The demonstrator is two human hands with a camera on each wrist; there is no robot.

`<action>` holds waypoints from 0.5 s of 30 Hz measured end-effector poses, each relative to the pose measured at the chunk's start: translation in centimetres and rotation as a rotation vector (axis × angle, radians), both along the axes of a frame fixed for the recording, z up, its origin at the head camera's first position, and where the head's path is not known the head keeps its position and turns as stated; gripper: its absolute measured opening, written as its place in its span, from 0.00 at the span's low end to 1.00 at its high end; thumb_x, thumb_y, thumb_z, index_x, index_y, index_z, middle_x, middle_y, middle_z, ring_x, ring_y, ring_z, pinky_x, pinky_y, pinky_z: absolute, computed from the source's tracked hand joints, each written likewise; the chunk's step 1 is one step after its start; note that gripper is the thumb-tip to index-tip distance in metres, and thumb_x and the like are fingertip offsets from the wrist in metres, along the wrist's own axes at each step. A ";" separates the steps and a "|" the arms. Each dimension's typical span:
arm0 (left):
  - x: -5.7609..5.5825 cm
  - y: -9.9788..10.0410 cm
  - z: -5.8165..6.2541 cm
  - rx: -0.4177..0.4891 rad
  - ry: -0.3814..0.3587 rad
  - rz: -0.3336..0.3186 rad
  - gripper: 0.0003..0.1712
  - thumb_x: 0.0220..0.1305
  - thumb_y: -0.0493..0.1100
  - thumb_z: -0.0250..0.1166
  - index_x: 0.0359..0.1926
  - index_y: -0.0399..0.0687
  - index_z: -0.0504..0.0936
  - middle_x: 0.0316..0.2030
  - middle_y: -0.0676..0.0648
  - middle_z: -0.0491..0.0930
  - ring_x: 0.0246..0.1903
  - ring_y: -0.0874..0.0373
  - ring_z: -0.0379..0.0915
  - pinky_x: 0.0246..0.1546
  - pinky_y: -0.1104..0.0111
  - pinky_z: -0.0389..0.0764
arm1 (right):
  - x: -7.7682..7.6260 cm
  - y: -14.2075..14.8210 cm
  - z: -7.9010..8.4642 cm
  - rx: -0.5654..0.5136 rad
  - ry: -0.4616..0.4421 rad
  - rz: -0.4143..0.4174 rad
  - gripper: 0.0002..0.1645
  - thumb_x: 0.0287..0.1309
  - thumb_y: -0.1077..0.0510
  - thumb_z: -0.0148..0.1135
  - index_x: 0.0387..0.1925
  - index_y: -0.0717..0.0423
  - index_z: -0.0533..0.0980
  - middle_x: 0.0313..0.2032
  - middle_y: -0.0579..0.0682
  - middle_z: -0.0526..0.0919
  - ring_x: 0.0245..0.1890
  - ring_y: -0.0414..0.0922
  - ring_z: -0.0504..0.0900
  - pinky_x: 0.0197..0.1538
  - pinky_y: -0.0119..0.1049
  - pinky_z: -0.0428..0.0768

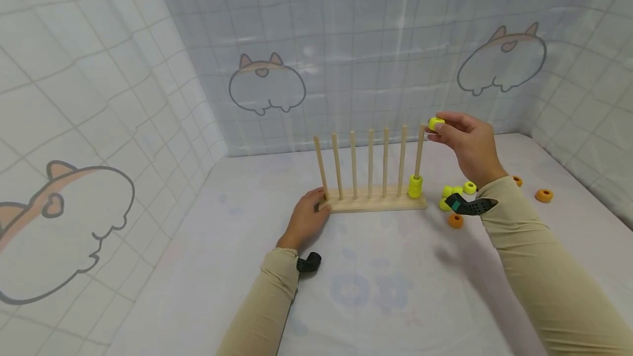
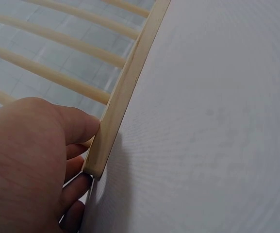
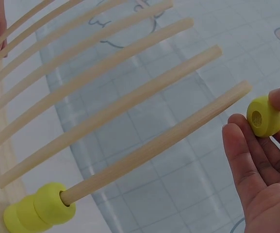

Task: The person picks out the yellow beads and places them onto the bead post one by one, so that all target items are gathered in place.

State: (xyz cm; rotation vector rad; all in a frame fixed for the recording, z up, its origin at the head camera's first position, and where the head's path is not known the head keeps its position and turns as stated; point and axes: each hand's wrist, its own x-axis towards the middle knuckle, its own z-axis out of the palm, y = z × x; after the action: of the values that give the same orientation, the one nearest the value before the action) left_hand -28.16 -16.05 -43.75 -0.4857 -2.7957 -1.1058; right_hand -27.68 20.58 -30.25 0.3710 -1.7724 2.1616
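Right hand [image 1: 467,142] pinches yellow bead [image 1: 436,123] between thumb and fingers, just beside tip of rightmost peg [image 1: 419,153]; bead not on peg. Stack of yellow beads [image 1: 415,186] sits at foot of same peg. Left hand [image 1: 305,217] grips left end of wooden base [image 1: 376,203], which carries row of seven pegs. On white cloth [image 1: 257,290], right of base: loose yellow beads [image 1: 470,187], with orange beads [image 1: 544,195] near and farther right.

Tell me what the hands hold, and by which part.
The right hand pinches a yellow bead by its outside; the left hand grips the wooden base at its left end.
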 end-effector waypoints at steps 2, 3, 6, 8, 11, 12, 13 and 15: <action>0.0 -0.1 -0.1 -0.003 0.001 -0.002 0.27 0.70 0.43 0.60 0.66 0.35 0.74 0.69 0.43 0.68 0.71 0.46 0.59 0.71 0.55 0.59 | -0.1 -0.1 0.0 -0.010 0.003 0.007 0.24 0.62 0.63 0.69 0.57 0.70 0.76 0.47 0.58 0.81 0.47 0.48 0.86 0.52 0.36 0.83; 0.0 -0.1 -0.1 -0.004 0.000 -0.003 0.27 0.70 0.43 0.60 0.66 0.35 0.74 0.70 0.43 0.68 0.71 0.46 0.59 0.72 0.55 0.59 | -0.1 -0.1 0.0 -0.015 0.004 0.010 0.24 0.61 0.63 0.69 0.56 0.70 0.76 0.47 0.58 0.81 0.46 0.48 0.86 0.52 0.36 0.83; 0.0 -0.1 -0.2 -0.004 0.005 -0.008 0.27 0.70 0.43 0.60 0.66 0.35 0.74 0.69 0.42 0.68 0.71 0.46 0.59 0.71 0.55 0.59 | -0.1 -0.2 0.0 -0.027 -0.001 0.016 0.24 0.61 0.63 0.69 0.56 0.70 0.76 0.46 0.58 0.82 0.45 0.48 0.86 0.51 0.36 0.83; 0.0 -0.1 -0.2 -0.003 0.013 -0.007 0.27 0.70 0.43 0.60 0.66 0.34 0.74 0.69 0.42 0.68 0.70 0.45 0.59 0.71 0.55 0.59 | -0.2 -0.3 0.1 -0.032 -0.004 0.018 0.24 0.61 0.63 0.70 0.56 0.69 0.76 0.46 0.57 0.82 0.45 0.48 0.86 0.52 0.36 0.83; 0.1 -0.1 0.0 0.003 0.020 -0.008 0.27 0.70 0.43 0.61 0.65 0.34 0.74 0.69 0.42 0.68 0.70 0.45 0.60 0.71 0.54 0.59 | -0.2 -0.4 0.3 -0.046 -0.001 0.021 0.24 0.61 0.63 0.69 0.56 0.70 0.76 0.46 0.58 0.83 0.44 0.49 0.86 0.52 0.36 0.83; 0.1 -0.1 0.0 0.001 0.021 -0.008 0.27 0.70 0.43 0.60 0.65 0.34 0.74 0.69 0.42 0.68 0.70 0.45 0.59 0.71 0.54 0.59 | -0.2 -0.4 0.4 -0.051 0.001 0.023 0.23 0.61 0.64 0.69 0.56 0.70 0.76 0.46 0.58 0.83 0.44 0.49 0.86 0.52 0.36 0.83; 0.1 0.0 0.1 -0.001 0.018 -0.008 0.27 0.70 0.43 0.61 0.66 0.34 0.74 0.69 0.42 0.68 0.71 0.46 0.59 0.72 0.55 0.59 | -0.3 -0.4 0.4 -0.049 0.005 0.021 0.23 0.61 0.64 0.69 0.55 0.70 0.77 0.46 0.58 0.83 0.44 0.49 0.86 0.52 0.36 0.83; 0.1 0.0 0.2 -0.002 0.014 -0.009 0.27 0.70 0.43 0.61 0.66 0.34 0.74 0.69 0.42 0.68 0.71 0.46 0.59 0.72 0.55 0.59 | -0.3 -0.4 0.5 -0.051 0.012 0.019 0.22 0.61 0.64 0.69 0.55 0.69 0.77 0.46 0.57 0.83 0.44 0.49 0.86 0.52 0.36 0.83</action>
State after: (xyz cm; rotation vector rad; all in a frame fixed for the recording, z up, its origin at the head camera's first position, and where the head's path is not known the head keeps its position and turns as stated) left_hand -28.06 -16.04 -43.58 -0.5055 -2.7859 -1.0965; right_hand -27.95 20.19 -29.71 0.3886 -1.7110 2.2084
